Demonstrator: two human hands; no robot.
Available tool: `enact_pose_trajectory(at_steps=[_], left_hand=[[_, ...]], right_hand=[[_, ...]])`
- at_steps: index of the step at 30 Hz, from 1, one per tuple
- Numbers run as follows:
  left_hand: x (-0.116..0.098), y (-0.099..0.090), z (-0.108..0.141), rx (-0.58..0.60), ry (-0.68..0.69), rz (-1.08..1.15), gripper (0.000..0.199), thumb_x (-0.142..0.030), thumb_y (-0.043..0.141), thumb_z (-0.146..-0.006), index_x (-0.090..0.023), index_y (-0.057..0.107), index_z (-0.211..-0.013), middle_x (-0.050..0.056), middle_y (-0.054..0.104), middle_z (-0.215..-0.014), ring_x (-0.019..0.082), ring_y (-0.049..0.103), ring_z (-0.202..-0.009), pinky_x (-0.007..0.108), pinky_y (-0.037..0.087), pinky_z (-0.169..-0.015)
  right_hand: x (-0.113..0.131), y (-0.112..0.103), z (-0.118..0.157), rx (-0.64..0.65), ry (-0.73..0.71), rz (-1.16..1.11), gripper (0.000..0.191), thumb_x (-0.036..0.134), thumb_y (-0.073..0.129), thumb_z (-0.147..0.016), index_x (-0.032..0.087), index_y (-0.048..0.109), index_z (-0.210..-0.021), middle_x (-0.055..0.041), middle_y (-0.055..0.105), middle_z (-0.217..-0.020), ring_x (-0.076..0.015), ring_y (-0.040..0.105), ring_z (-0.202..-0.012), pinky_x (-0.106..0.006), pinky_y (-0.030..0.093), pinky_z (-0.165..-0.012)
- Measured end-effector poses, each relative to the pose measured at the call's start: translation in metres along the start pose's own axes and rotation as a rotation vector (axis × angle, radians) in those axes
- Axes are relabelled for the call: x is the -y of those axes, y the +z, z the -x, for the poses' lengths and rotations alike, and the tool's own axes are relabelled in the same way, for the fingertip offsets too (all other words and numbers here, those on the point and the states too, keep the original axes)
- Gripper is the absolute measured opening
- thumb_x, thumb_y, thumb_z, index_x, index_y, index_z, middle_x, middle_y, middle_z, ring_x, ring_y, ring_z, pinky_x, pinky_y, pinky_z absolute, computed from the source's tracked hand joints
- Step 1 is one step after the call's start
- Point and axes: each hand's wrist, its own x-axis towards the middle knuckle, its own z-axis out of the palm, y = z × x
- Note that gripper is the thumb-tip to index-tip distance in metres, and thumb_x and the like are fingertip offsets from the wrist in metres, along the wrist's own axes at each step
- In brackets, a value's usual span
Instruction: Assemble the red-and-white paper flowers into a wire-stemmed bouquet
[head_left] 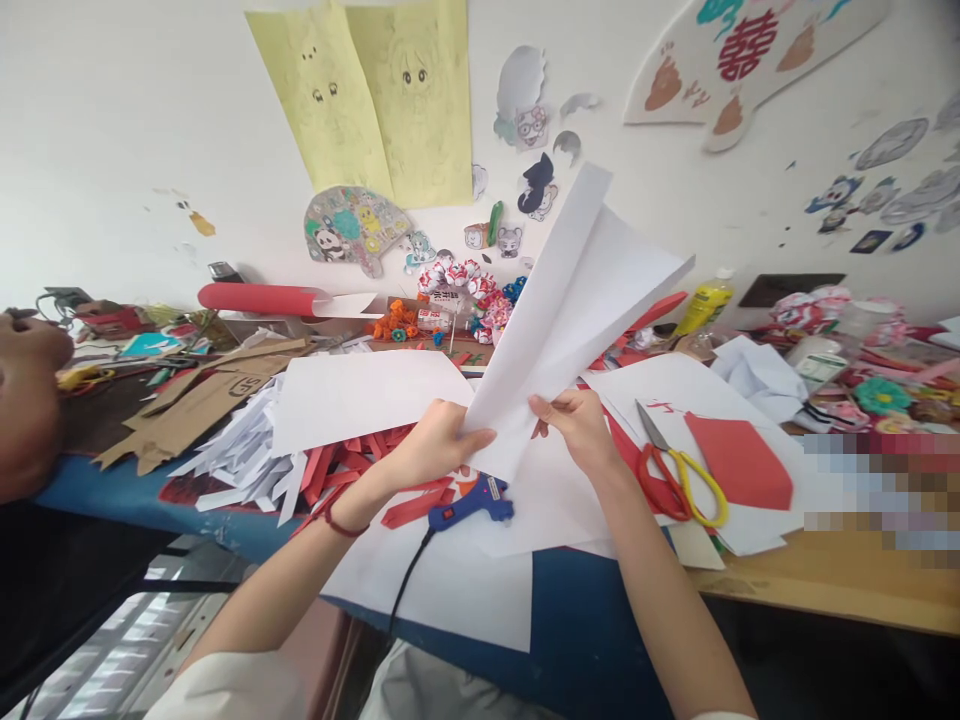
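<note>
A large sheet of white paper point(577, 290), with a folded strip along its left side, is held up in front of me. My left hand point(442, 437) pinches its lower left edge, thumb on the near face. Lower down on the right, my right hand point(574, 420) grips the same sheet between thumb and fingers. Below my hands lies a blue hot glue gun point(472, 503) on white paper, its black cord trailing toward me. Scissors point(679, 475) with red and yellow handles rest right of my right hand, blades apart, beside a piece of red paper point(739, 462).
Piles of white paper strips point(244, 440) and red strips point(337, 462) lie at left, partly under a white sheet point(367, 385). Further left are torn cardboard point(202, 395) and another person's arm point(30, 400). A red roll point(259, 299), paper flowers point(454, 280) and a yellow bottle point(705, 300) line the wall.
</note>
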Motion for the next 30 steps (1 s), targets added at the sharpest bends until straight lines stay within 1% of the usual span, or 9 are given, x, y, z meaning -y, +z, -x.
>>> enact_pose_trajectory(at_steps=[4, 8, 12, 14, 17, 20, 22, 25, 30], left_hand=[[-0.001, 0.007, 0.006, 0.005, -0.008, 0.049, 0.035, -0.034, 0.056, -0.085, -0.018, 0.043, -0.056, -0.003, 0.052, -0.047, 0.012, 0.057, -0.042, 0.018, 0.036, -0.039], [-0.001, 0.013, 0.012, 0.075, -0.039, 0.069, 0.035, -0.037, 0.054, -0.087, -0.019, 0.044, -0.058, -0.002, 0.052, -0.047, 0.013, 0.058, -0.041, 0.019, 0.034, -0.036], [0.002, 0.019, 0.02, 0.109, -0.08, 0.033, 0.036, -0.042, 0.053, -0.088, -0.019, 0.046, -0.061, 0.0, 0.054, -0.05, 0.016, 0.063, -0.044, 0.019, 0.034, -0.035], [0.003, 0.023, 0.025, 0.112, -0.093, -0.002, 0.04, -0.042, 0.054, -0.088, -0.02, 0.041, -0.058, -0.001, 0.05, -0.047, 0.017, 0.063, -0.043, 0.019, 0.03, -0.033], [0.004, 0.029, 0.035, 0.093, -0.106, -0.044, 0.048, -0.043, 0.055, -0.088, -0.022, 0.028, -0.053, -0.004, 0.036, -0.041, 0.018, 0.064, -0.041, 0.018, 0.021, -0.031], [0.005, 0.035, 0.049, 0.138, -0.11, -0.036, 0.045, -0.04, 0.051, -0.09, -0.021, 0.031, -0.055, -0.005, 0.037, -0.042, 0.016, 0.064, -0.042, 0.016, 0.026, -0.033], [0.008, 0.037, 0.061, 0.178, -0.142, -0.019, 0.038, -0.04, 0.05, -0.091, -0.02, 0.039, -0.061, -0.005, 0.041, -0.048, 0.015, 0.064, -0.043, 0.016, 0.032, -0.034], [0.012, 0.039, 0.079, 0.178, -0.222, 0.018, 0.034, -0.043, 0.051, -0.09, -0.018, 0.046, -0.068, -0.005, 0.041, -0.057, 0.014, 0.062, -0.042, 0.016, 0.032, -0.033], [0.017, 0.037, 0.101, 0.195, -0.289, 0.076, 0.04, -0.046, 0.051, -0.092, -0.017, 0.047, -0.065, -0.004, 0.045, -0.054, 0.014, 0.062, -0.044, 0.016, 0.032, -0.035]], right_hand=[[-0.004, -0.002, -0.001, -0.153, -0.082, -0.062, 0.037, 0.046, 0.085, -0.07, 0.016, 0.068, -0.056, -0.0021, 0.059, -0.054, -0.0129, 0.049, -0.049, -0.027, 0.036, -0.048], [-0.009, -0.005, -0.004, -0.317, -0.123, -0.134, 0.031, 0.041, 0.086, -0.07, 0.017, 0.07, -0.058, -0.0005, 0.058, -0.056, -0.0125, 0.048, -0.053, -0.027, 0.037, -0.052], [-0.01, -0.008, -0.006, -0.434, -0.161, -0.218, 0.027, 0.034, 0.089, -0.066, 0.018, 0.069, -0.057, 0.0013, 0.056, -0.056, -0.0117, 0.048, -0.056, -0.027, 0.038, -0.057], [-0.008, -0.008, -0.007, -0.501, -0.164, -0.256, 0.024, 0.032, 0.091, -0.063, 0.017, 0.071, -0.06, 0.0012, 0.058, -0.057, -0.0118, 0.05, -0.057, -0.027, 0.04, -0.058], [-0.006, -0.009, -0.008, -0.616, -0.158, -0.308, 0.025, 0.03, 0.093, -0.057, 0.016, 0.073, -0.063, -0.0002, 0.063, -0.061, -0.0122, 0.054, -0.059, -0.026, 0.043, -0.059], [-0.004, -0.014, -0.011, -0.711, -0.158, -0.342, 0.028, 0.03, 0.094, -0.052, 0.014, 0.073, -0.062, -0.0006, 0.062, -0.058, -0.0117, 0.054, -0.055, -0.025, 0.043, -0.053], [-0.002, -0.02, -0.014, -0.757, -0.144, -0.379, 0.03, 0.03, 0.094, -0.049, 0.014, 0.073, -0.062, -0.0014, 0.064, -0.058, -0.0123, 0.056, -0.053, -0.025, 0.044, -0.049], [0.0, -0.028, -0.018, -0.801, -0.129, -0.407, 0.031, 0.028, 0.094, -0.045, 0.013, 0.072, -0.062, -0.0012, 0.063, -0.056, -0.0122, 0.056, -0.049, -0.024, 0.045, -0.044], [-0.002, -0.022, -0.019, -0.798, -0.17, -0.365, 0.026, 0.024, 0.091, -0.049, 0.013, 0.072, -0.063, 0.0001, 0.061, -0.052, -0.0086, 0.053, -0.045, -0.02, 0.045, -0.042]])
